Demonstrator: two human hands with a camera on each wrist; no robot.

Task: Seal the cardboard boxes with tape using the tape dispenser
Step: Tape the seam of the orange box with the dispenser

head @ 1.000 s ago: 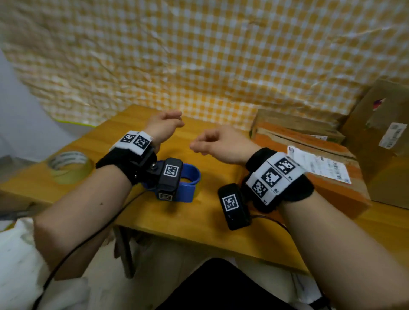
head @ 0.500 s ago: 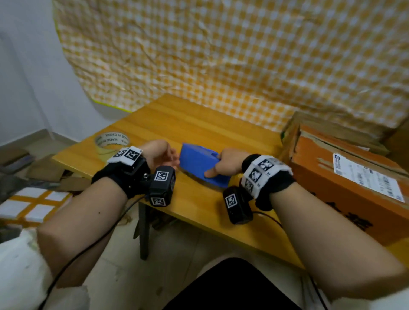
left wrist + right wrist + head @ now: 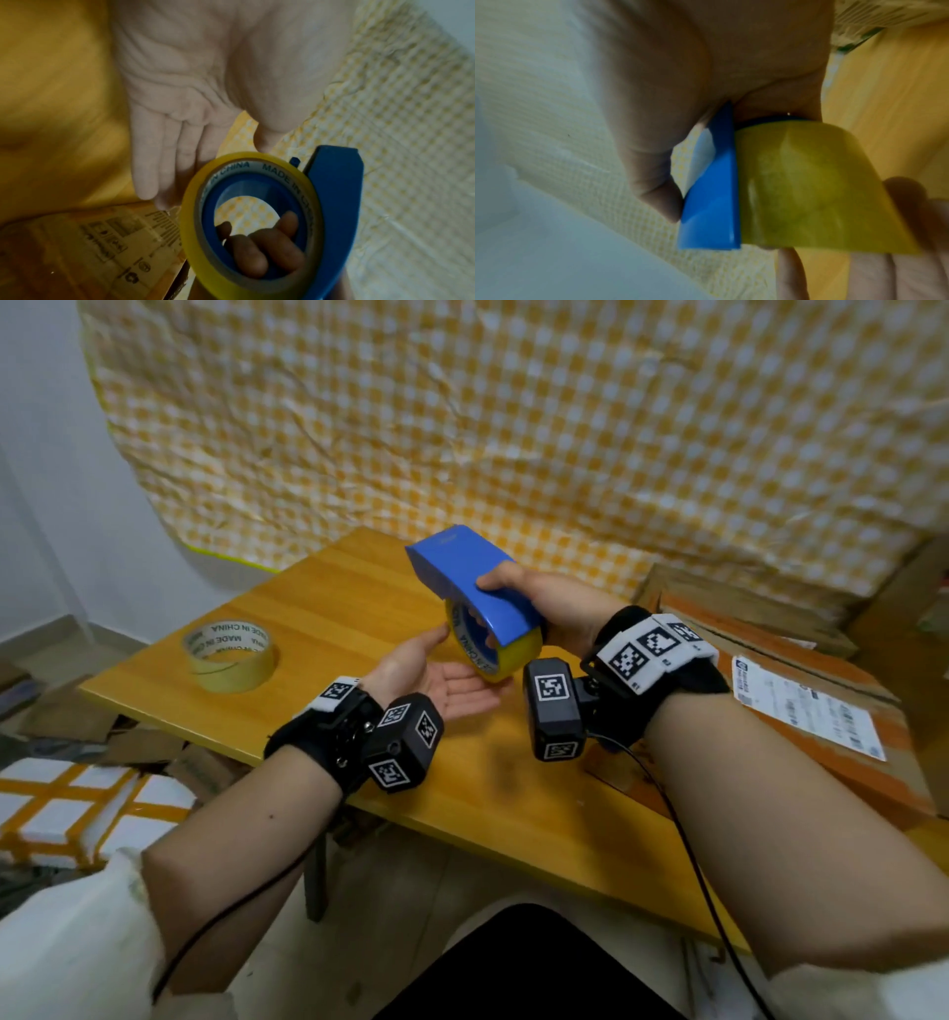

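Note:
My right hand (image 3: 518, 603) grips the blue tape dispenser (image 3: 470, 577) above the wooden table (image 3: 318, 603), fingers curled through its core and thumb on top. A yellowish tape roll (image 3: 506, 660) sits loaded in it. The left wrist view shows the roll (image 3: 195, 219), the blue dispenser (image 3: 336, 194) and the right fingers (image 3: 259, 251) inside the core. My left hand (image 3: 441, 680) lies palm up with straight fingers just under the roll, thumb at its edge. In the right wrist view the dispenser (image 3: 713, 194) and roll (image 3: 813, 186) fill the middle. An orange cardboard box (image 3: 842, 762) with a white label lies at the right.
A spare tape roll (image 3: 228, 649) lies on the table's left part. More cardboard boxes (image 3: 739, 603) stand behind the orange one, against the yellow checked cloth (image 3: 513, 428). Flattened cardboard and white tiles (image 3: 67, 809) lie on the floor at the left.
My right hand has lifted the dispenser off the table and turned it roll-side down. My left hand has turned palm up and moved under the roll.

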